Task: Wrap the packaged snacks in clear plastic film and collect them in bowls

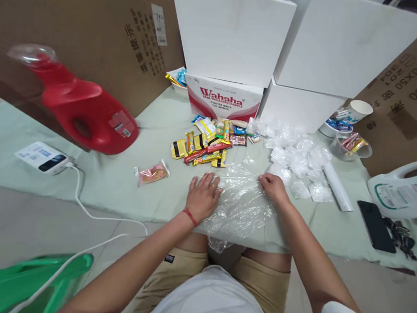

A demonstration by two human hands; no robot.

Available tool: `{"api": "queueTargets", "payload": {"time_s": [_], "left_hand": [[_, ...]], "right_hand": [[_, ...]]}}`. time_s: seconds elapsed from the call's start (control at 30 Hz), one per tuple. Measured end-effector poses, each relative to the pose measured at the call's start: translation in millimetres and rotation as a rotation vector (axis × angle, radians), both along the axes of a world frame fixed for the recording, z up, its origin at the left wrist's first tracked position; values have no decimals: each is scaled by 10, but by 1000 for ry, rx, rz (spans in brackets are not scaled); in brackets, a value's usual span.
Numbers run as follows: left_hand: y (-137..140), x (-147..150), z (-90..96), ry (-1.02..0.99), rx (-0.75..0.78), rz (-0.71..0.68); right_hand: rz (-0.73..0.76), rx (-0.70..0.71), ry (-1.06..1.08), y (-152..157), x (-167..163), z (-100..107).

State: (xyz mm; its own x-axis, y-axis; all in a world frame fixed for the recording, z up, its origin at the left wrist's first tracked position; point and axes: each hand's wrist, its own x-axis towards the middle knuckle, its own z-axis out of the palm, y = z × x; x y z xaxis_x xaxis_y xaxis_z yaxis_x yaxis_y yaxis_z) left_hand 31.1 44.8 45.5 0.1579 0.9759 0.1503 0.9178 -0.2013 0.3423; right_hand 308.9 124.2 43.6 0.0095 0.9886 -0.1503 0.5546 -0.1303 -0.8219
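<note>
A crinkled sheet of clear plastic film (243,199) lies on the pale green cloth, its near part hanging over the table's edge. My left hand (203,195) rests flat on the film's left side, fingers spread. At the film's right edge, my right hand (272,187) pinches the plastic between thumb and fingers. Just beyond the hands is a pile of wrapped snacks (198,148) in yellow, red and brown. To the left, one clear packet with pinkish contents (153,173) lies by itself. Folded clear plastic pieces (297,153) are heaped to the right, beside a white roll (338,186).
White boxes (235,36) and a Wahaha carton (223,99) stand at the back. A red jug (87,110) and a white device with a cable (42,156) are left. Right are small tubs (351,145), a white jug (408,190), a phone (376,226) and keys (400,236).
</note>
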Motion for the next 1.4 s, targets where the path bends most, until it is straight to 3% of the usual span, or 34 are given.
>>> {"api": "queueTargets", "payload": {"time_s": [0.17,0.43,0.6,0.7,0.8,0.93,1.07,1.13,1.23,1.33,1.4], "left_hand": [[98,-327,-221,113,-80,-60],[177,-505,-212,93,-90,-96],[219,-610,-227,102,-102,-152],[209,-615,-237,116,-108,-174],[213,-627,-248,121,-116,-193],[296,-765,-222,86,-180,-257],[416,-953,-140,-40,-290,-315],[455,-982,-113,-102,-299,-279],[481,-934,-125,-80,-291,-224],[489,-877,-182,21,-255,-223],[502,-881,-221,67,-220,-246]], "right_hand": [[-140,-26,16,-146,287,3],[-28,-240,241,-873,405,75],[-211,-296,325,-1136,558,165],[-262,-203,215,-1179,399,177],[-141,-162,90,-1180,239,117],[-60,-134,-179,-1178,369,92],[-152,136,-566,-1198,354,304],[-40,315,-571,-1252,57,405],[465,466,-451,-1386,-593,364],[947,469,-420,-1537,-1033,94],[1152,406,-402,-1624,-1063,-79]]}}
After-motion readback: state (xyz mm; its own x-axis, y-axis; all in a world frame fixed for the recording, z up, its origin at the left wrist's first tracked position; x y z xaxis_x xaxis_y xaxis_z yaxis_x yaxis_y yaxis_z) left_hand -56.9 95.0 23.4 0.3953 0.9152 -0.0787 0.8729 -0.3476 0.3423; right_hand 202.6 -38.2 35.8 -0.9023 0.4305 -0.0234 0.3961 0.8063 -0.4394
